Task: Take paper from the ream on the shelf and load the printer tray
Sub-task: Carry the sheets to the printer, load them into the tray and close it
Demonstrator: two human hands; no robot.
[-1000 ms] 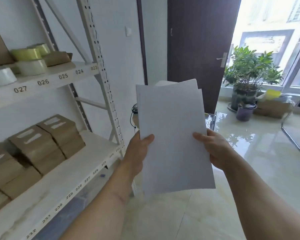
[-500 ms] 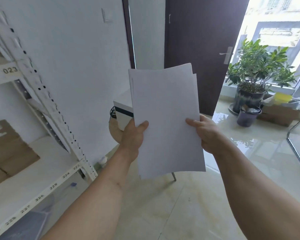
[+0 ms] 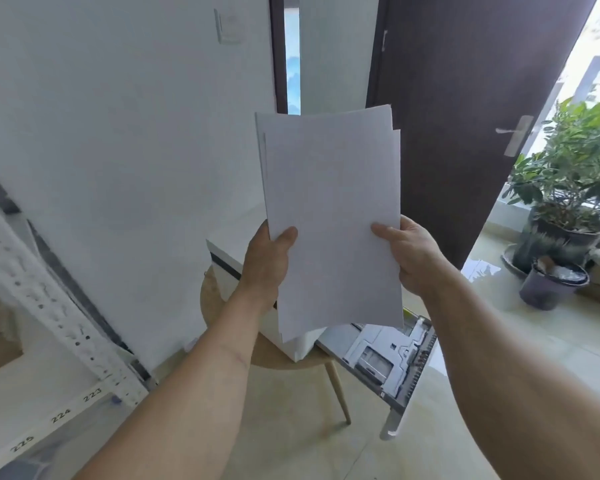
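1. Glossy pale floor tiles (image 3: 499, 358) are seen across the room, bounded by a white wall (image 3: 118, 133) at the left and a dark brown door (image 3: 465, 116) at the far right.
2. At the near left, a white metal shelf (image 3: 42, 299) with numbered labels 223, 224 and 225 along its edge is visible.
3. A sheaf of white paper (image 3: 333, 220) is held upright in the middle of the view, its sheets slightly fanned at the top.
4. The left edge of the sheaf is clamped by the left hand (image 3: 265, 261), the thumb laid on the front face.
5. The right edge is pinched by the right hand (image 3: 409, 254), the thumb likewise on the front.
6. Behind and below the paper, a white printer (image 3: 229, 268) is seen standing on a small round wooden counter (image 3: 222, 317) with a splayed leg.
7. The printer tray (image 3: 392, 358) is pulled out toward the near right, just below the sheaf; its grey inside is exposed.
8. Two potted plants (image 3: 568, 174) are placed at the far right, near a bright window.
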